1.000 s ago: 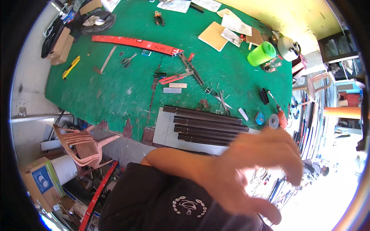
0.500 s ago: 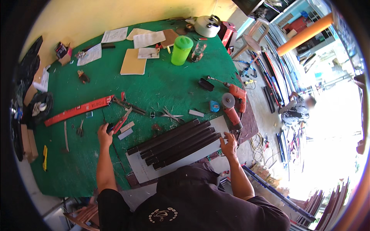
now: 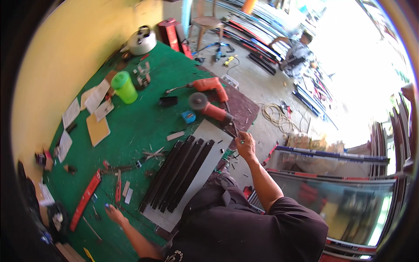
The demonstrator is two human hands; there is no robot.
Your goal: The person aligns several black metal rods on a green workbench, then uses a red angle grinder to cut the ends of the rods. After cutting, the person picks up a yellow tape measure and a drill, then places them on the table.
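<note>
Several dark brown bars [image 3: 180, 172] lie side by side on a pale grey board [image 3: 208, 169] at the front of the green table. My right hand [image 3: 245, 146] is beyond the board's right corner, close to the grinder's cord. Its fingers are closed around something small that I cannot make out. Off to the left, my left hand [image 3: 115, 214] is low over the table with its fingers closed on a small dark bluish thing, too blurred to name. Red-handled pliers [image 3: 118, 185] and two small pale strips [image 3: 128, 196] lie near it. A small black piece [image 3: 221, 150] rests on the board.
Behind the board lie a red angle grinder [image 3: 214, 111], a red drill [image 3: 211, 86] and a blue tape measure [image 3: 188, 116]. A green pitcher [image 3: 124, 87] and kettle [image 3: 142, 41] stand farther back. Framed glass [image 3: 349, 214] leans at right; a person [image 3: 298, 56] crouches beyond.
The view has turned to the right. My right hand has left the bars' ends for the board's outer corner, and its fingers have closed. My left hand still holds its small thing.
</note>
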